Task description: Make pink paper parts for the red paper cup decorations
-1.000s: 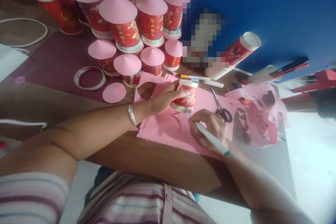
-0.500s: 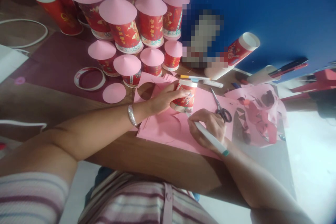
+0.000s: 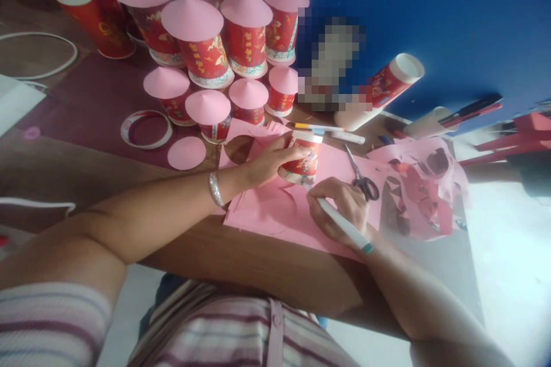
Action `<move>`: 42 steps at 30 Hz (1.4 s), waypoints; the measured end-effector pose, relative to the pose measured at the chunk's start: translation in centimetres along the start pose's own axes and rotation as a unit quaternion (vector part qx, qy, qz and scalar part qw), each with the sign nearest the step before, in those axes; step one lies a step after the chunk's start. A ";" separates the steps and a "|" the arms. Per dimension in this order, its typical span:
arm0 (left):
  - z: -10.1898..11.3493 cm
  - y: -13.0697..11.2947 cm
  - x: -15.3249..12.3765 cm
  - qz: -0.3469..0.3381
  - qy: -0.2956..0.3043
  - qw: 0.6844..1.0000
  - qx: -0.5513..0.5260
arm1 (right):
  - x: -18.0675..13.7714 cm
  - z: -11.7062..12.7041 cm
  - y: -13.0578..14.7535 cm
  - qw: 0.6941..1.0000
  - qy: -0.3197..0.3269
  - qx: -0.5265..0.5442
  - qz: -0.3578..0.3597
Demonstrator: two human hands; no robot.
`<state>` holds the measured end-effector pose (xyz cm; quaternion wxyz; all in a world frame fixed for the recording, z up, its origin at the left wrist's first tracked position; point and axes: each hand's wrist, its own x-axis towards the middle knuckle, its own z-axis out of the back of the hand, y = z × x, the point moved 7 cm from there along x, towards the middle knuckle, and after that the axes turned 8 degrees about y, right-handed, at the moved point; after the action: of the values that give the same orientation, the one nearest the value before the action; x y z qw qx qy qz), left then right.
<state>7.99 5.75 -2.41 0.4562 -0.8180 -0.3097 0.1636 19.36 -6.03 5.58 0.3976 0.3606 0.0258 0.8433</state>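
Note:
My left hand is wrapped round a small red paper cup that stands upside down on a pink paper sheet. My right hand grips a white pen with a green end, its tip against the paper at the cup's rim. A curved line is drawn on the pink sheet near the cup. A silver bracelet sits on my left wrist.
Several red cups with pink cone tops stand at the back. A pink paper disc, a tape ring, scissors, markers and pink scraps lie on the wooden table.

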 end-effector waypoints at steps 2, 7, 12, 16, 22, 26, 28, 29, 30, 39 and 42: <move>-0.1 -0.1 0.0 -0.001 0.002 1.000 -0.006 | 0.0 0.1 0.0 1.000 -0.001 -0.005 -0.001; -0.4 0.0 0.0 0.004 0.009 1.000 -0.025 | 0.0 0.1 -0.2 1.000 -0.008 -0.005 -0.002; -0.2 0.3 0.1 0.008 0.006 1.000 -0.027 | 0.0 0.0 -0.3 1.000 -0.012 -0.011 -0.011; 0.0 0.4 0.2 0.002 0.013 1.000 -0.013 | 0.0 0.1 -0.2 1.000 -0.010 -0.021 -0.005; -0.1 0.3 0.1 0.004 0.015 1.000 -0.027 | 0.0 0.2 -0.2 0.999 -0.008 -0.035 -0.017; -0.2 0.2 0.1 0.001 0.016 1.000 -0.025 | -0.1 0.3 0.0 0.999 -0.007 -0.029 -0.013; -0.2 0.2 0.1 -0.002 0.012 1.000 -0.022 | -0.1 0.4 0.1 1.000 -0.004 -0.018 -0.011; -0.1 0.3 0.1 -0.003 0.010 1.000 -0.019 | -0.1 0.4 0.1 1.000 -0.001 -0.012 -0.010; 0.0 0.3 0.1 -0.006 0.008 1.000 -0.013 | -0.2 0.3 0.2 1.000 0.004 -0.005 -0.008; 0.4 0.7 0.2 -0.008 0.020 1.000 0.016 | 0.1 0.0 0.4 1.000 0.007 0.007 0.011; 0.2 0.4 0.2 -0.009 0.015 1.000 0.020 | 0.1 -0.1 0.3 1.000 0.003 0.004 0.008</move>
<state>8.20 5.85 -2.87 0.4788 -0.8081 -0.3068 0.1535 19.02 -6.13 5.69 0.3892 0.3599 0.0277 0.8475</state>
